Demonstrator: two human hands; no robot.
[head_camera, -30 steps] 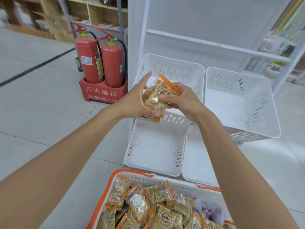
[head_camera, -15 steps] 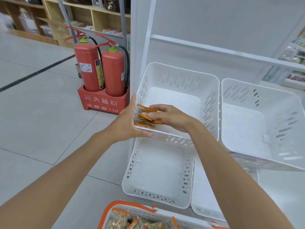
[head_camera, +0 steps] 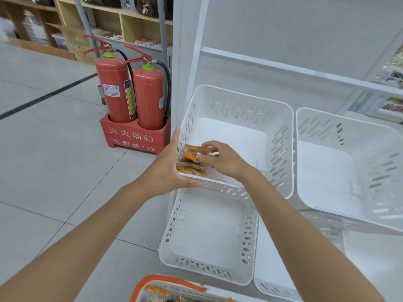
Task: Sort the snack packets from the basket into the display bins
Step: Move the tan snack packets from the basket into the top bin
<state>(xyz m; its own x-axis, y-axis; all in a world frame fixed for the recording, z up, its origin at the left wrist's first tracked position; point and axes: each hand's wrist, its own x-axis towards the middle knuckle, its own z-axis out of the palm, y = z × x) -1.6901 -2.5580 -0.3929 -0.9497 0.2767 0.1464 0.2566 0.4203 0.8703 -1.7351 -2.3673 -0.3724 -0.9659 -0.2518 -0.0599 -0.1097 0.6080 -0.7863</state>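
A small stack of orange-edged snack packets sits in the front-left corner of the upper-left white display bin. My right hand reaches into this bin and pinches the top of the stack. My left hand is flat against the bin's left front corner beside the packets, fingers straight, thumb along the front rim. The orange-rimmed basket shows at the bottom edge with more packets inside.
A second white bin stands to the right, and two more bins sit below on the floor level. Two red fire extinguishers in a red stand are left of the white shelf frame. Tiled floor lies to the left.
Both hands have carried the packet stack forward and down from in front of the bins into the upper-left bin's front corner. The view has moved closer, and the basket has slid mostly out of frame.
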